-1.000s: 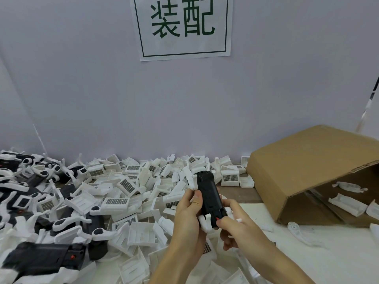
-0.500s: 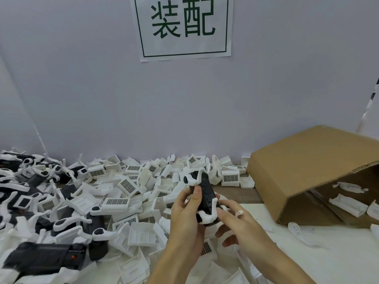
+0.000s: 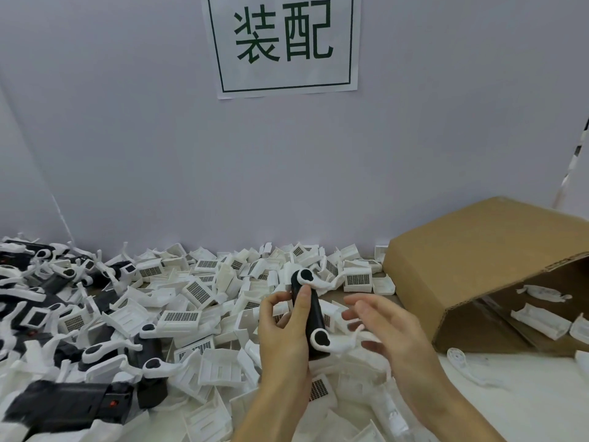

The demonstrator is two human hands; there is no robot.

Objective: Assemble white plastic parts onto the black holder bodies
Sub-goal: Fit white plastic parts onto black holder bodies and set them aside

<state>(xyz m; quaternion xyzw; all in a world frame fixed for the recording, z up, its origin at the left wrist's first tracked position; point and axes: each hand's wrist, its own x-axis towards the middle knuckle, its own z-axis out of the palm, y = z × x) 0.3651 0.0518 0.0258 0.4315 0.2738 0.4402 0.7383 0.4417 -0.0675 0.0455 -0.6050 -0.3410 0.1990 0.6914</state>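
My left hand (image 3: 282, 336) grips a black holder body (image 3: 310, 311), held upright above the pile. A white plastic arm (image 3: 315, 280) sits on the body's top end and another white arm (image 3: 331, 341) on its lower end; both stick out to the right. My right hand (image 3: 385, 333) is beside the body on the right, fingers spread, palm towards it. Its fingertips are close to the lower white arm, and I see nothing held in it.
Loose white plastic parts (image 3: 197, 311) lie heaped across the table's middle and back. Assembled black holders (image 3: 70, 406) pile up at the left. A tipped cardboard box (image 3: 484, 275) with white parts inside lies at the right. A loose white arm (image 3: 465, 366) lies in front of it.
My left hand has turned the black body so its side faces me. My right hand has let go and drawn back to the right, with its fingers now apart.
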